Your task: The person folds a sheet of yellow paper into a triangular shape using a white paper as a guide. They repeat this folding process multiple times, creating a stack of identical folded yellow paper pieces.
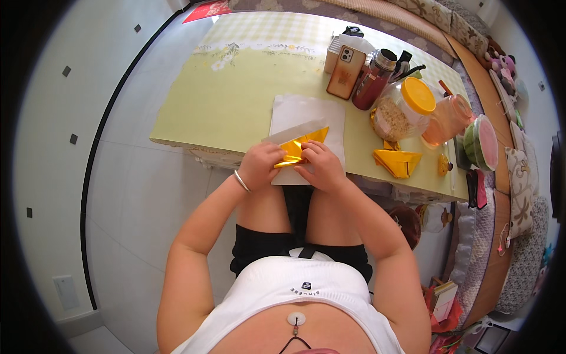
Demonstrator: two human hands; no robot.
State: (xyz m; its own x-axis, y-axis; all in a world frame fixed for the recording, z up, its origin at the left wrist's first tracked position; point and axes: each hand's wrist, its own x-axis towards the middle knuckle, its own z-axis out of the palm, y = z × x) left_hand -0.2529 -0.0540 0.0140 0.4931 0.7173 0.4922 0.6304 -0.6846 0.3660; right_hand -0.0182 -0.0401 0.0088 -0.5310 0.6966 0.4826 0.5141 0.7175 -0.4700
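Observation:
A gold foil paper, partly folded with its white back showing, lies at the near edge of the table on a white sheet. My left hand pinches its left side; a silver bangle sits on that wrist. My right hand presses and grips the paper's right side. Both hands touch the paper and each other over the table edge. To the right, apart from my hands, rests a finished folded gold paper shape.
The table carries a pale green cloth. At its back right stand a phone, a dark red bottle, a clear jar with a yellow lid, an orange container and a green-rimmed bowl. A sofa with cushions runs along the right.

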